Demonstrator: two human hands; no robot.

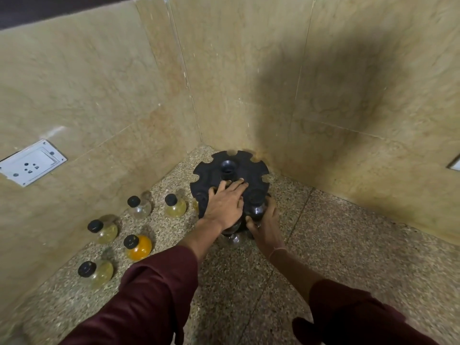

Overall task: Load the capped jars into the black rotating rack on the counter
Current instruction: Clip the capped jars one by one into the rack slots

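- The black rack (230,175) stands in the corner of the table (323,245).
- Left hand (225,204) lies flat, fingers spread, on the rack's top.
- Right hand (265,224) wraps a dark-capped jar (256,210) at the rack's near edge.
- Five capped jars stand left, including an orange jar (138,246).

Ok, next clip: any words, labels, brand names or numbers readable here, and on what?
None can be read.
Wall socket plate: blank, only pin holes and screws.
Jar caps, e.g. on the orange-filled jar: plain black, no label visible.
Black rotating rack: no marking visible.
Second white plate at the right edge: cut off, cannot tell.
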